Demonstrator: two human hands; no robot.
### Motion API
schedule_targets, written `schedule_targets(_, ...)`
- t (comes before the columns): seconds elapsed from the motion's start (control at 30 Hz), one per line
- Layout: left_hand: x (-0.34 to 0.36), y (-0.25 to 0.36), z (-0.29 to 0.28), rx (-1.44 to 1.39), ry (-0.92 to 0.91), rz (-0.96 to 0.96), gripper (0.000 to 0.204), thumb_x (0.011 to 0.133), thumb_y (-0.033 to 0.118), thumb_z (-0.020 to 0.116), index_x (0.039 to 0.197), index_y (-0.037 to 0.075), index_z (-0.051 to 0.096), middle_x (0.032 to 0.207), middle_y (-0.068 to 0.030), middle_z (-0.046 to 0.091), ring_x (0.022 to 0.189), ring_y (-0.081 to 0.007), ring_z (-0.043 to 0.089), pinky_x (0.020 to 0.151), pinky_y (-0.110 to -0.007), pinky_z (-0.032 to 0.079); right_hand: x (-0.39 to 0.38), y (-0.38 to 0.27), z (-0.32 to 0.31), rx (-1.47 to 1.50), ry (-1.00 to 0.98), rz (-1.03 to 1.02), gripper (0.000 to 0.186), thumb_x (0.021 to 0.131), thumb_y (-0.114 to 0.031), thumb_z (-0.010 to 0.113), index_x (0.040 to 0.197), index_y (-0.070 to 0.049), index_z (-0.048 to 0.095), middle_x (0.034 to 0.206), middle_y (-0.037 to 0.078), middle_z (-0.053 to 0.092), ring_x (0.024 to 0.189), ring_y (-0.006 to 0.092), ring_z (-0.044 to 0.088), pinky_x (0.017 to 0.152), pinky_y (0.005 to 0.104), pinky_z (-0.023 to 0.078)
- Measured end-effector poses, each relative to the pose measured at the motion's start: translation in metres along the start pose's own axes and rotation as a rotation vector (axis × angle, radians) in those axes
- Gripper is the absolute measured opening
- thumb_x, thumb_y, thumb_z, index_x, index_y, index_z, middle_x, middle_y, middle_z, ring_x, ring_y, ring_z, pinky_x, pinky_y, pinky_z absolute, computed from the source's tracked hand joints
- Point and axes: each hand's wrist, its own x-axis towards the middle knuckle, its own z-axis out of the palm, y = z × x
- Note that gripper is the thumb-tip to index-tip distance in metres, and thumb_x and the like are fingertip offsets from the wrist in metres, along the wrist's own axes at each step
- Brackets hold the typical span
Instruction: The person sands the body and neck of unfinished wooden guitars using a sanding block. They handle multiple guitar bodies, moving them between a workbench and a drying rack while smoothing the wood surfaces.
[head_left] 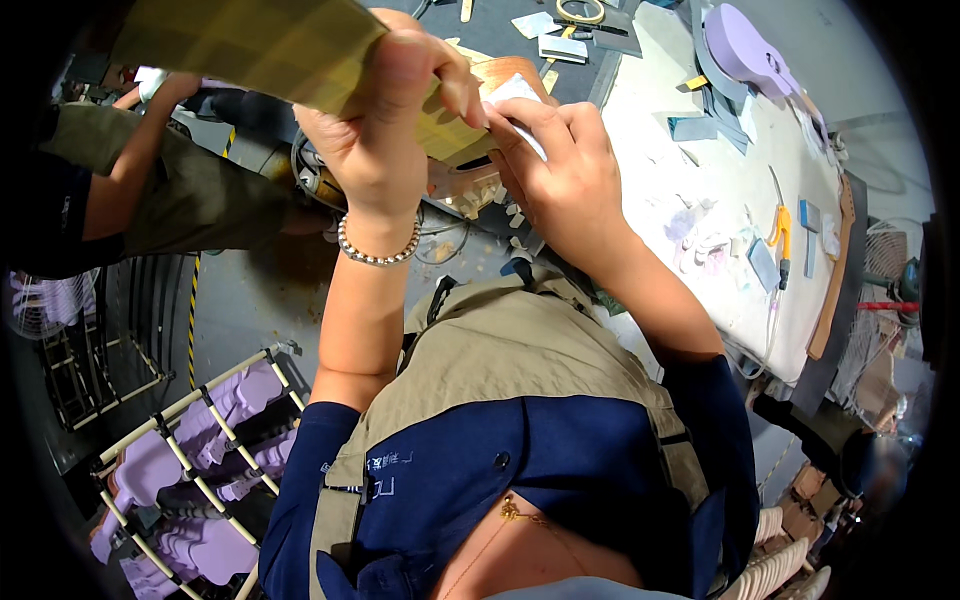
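A: "What's closest?"
B: "The left grip [375,130]: thumb across the near face, fingers curled behind, pinching a long olive-yellow panel [250,50] held up off any surface."
A: "How does the panel lie?"
B: "Its long axis slants from upper left down to the right, toward the right grip [565,165], which is nearer the lower end. The left sits on the panel itself."
A: "And the right's state?"
B: "Fingers pressed together on 1 white piece [518,88]. I can't tell whether that touches the panel."
A: "Farther out?"
B: "A white tabletop [650,60] to the right, with an orange-handled tool [781,228], then 1 lilac guitar-shaped body [738,45]."
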Motion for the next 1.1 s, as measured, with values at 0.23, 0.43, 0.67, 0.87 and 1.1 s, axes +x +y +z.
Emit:
schedule_targets(0.23, -0.002, -0.003, 0.000, 0.001, -0.012, 0.019, 0.032, 0.094, 0.033, 0.045, 0.087, 0.002, 0.045, 0.058, -0.0076, 0.046, 0.045, -0.0160, 0.046, 0.045, -0.029, 0.042, -0.002, 0.013, -0.006, -0.021, -0.012, -0.017, 0.037, 0.070, -0.014, 0.062, 0.107, -0.014, 0.064, 0.099, -0.002, 0.053, 0.082, 0.0199, 0.047, 0.069, 0.0319, 0.041)
schedule_targets(0.43, -0.001, -0.010, 0.004, -0.187, -0.020, 0.060, 0.017, 0.090, 0.010, 0.054, 0.084, -0.005, 0.047, 0.059, -0.0085, 0.051, 0.049, -0.0160, 0.053, 0.044, -0.028, 0.046, -0.012, 0.004, -0.005, -0.099, 0.027, -0.023, 0.033, 0.071, -0.013, 0.061, 0.104, -0.012, 0.064, 0.096, -0.003, 0.054, 0.078, 0.0194, 0.046, 0.065, 0.0308, 0.039)
schedule_targets(0.67, 0.022, -0.006, 0.006, -0.106, 0.006, 0.238, 0.050, 0.071, 0.002, 0.072, 0.110, -0.004, 0.041, 0.078, -0.0150, 0.058, 0.051, -0.0180, 0.057, 0.047, -0.029, 0.051, -0.023, 0.060, -0.070, -0.212, 0.203, 0.299, 0.030, 0.080, -0.009, 0.059, 0.109, -0.009, 0.064, 0.102, 0.004, 0.056, 0.086, 0.0205, 0.047, 0.079, 0.0326, 0.036)
schedule_targets(0.87, 0.054, 0.002, 0.010, 0.200, -0.063, 0.061, 0.049, 0.085, 0.019, 0.048, 0.123, -0.008, 0.037, 0.077, -0.0085, 0.049, 0.056, -0.0156, 0.051, 0.062, -0.033, 0.045, -0.061, 0.058, -0.084, -0.187, 0.322, 0.557, 0.028, 0.084, -0.010, 0.056, 0.110, -0.010, 0.065, 0.103, 0.006, 0.056, 0.091, 0.0213, 0.046, 0.083, 0.0318, 0.036)
schedule_targets(1.1, 0.062, 0.020, 0.016, -0.051, -0.055, 0.082, 0.038, 0.091, 0.026, 0.050, 0.114, -0.004, 0.049, 0.061, -0.0019, 0.044, 0.047, -0.0120, 0.046, 0.052, -0.033, 0.046, -0.087, 0.045, -0.068, -0.093, 0.253, 0.664, 0.026, 0.085, -0.012, 0.056, 0.109, -0.011, 0.066, 0.102, 0.006, 0.055, 0.093, 0.0215, 0.047, 0.084, 0.0324, 0.037)
